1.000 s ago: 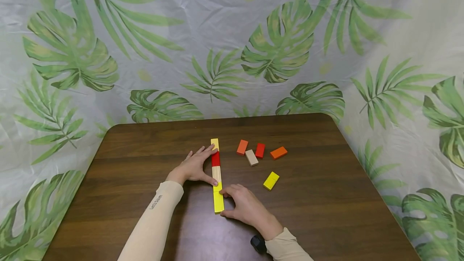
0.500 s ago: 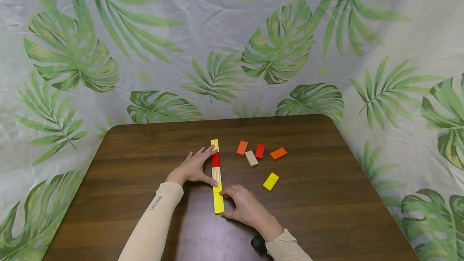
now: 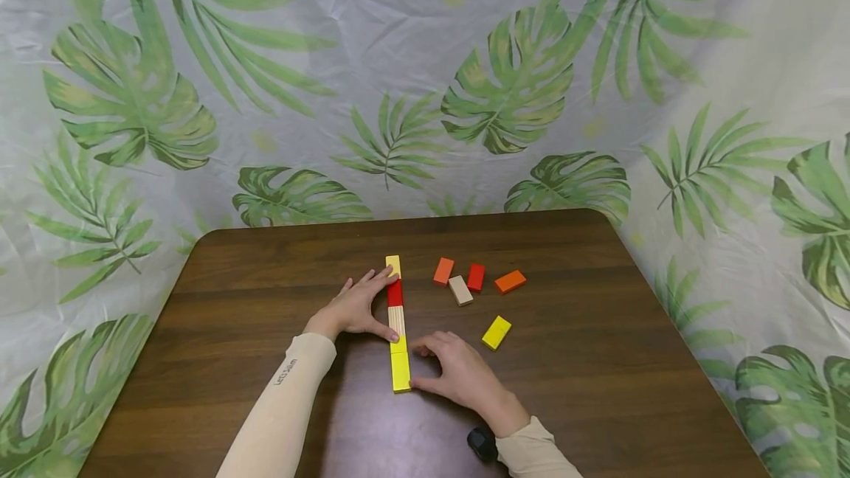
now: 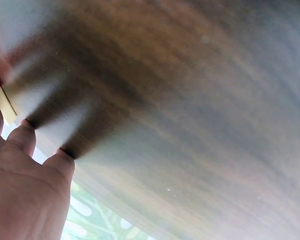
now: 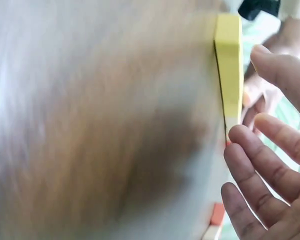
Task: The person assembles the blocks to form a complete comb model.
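A straight row of wooden blocks lies on the table, leading away from me. Nearest is a yellow block (image 3: 401, 373), then a second yellow one, a striped bare-wood block (image 3: 396, 318), a red block (image 3: 395, 293) and a pale yellow block (image 3: 393, 261). My left hand (image 3: 350, 310) spreads along the row's left side, thumb at the second yellow block, index fingertip over the pale yellow and red blocks. Its other fingertips (image 4: 60, 153) rest on the table. To the right of the near yellow block, my right hand (image 3: 465, 376) holds nothing, fingers parted and thumb tip close to the block's corner.
Loose blocks lie right of the row on the dark wooden table (image 3: 564, 389): a coral one (image 3: 443, 271), a bare-wood one (image 3: 460, 291), a red one (image 3: 476, 277), an orange one (image 3: 510, 281) and a yellow one (image 3: 496, 333). A leaf-print curtain (image 3: 398, 94) hangs behind.
My right hand has let go of the near yellow block and drawn slightly right, its fingers coming off the row's side. The left hand and the blocks stay in place.
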A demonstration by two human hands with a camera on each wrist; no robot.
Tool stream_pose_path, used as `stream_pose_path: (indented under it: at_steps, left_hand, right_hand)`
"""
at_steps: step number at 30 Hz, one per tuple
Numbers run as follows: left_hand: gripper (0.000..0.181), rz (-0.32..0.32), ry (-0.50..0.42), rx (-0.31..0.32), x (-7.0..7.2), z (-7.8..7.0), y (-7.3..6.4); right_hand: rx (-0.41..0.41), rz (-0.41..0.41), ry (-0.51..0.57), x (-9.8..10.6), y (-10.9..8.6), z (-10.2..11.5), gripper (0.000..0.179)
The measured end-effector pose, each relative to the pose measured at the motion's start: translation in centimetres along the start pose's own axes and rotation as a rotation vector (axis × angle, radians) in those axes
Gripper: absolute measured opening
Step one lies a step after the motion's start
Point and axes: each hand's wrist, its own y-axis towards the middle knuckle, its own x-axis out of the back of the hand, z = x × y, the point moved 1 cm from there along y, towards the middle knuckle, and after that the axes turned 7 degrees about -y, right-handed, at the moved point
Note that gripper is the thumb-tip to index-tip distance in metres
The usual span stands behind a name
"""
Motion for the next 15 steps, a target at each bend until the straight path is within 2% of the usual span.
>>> stream_pose_path:
  at_steps: [4,11,15]
  left_hand:
    - [0.124,0.002,0.001,0.002,0.0,0.0,0.0]
    - [0.123,0.004,0.004,0.007,-0.1,0.0,0.0]
    - [0.123,0.000,-0.003,0.003,0.0,-0.1,0.0]
  right_hand:
    - [-0.030,-0.060,0.010,0.9,-0.2,-1.0,0.050]
    - [-0.163,-0.121,0.079,2.2,-0.7,-3.5,0.051]
    - [-0.212,-0.173,0.093,3.0,-1.2,-5.4,0.051]
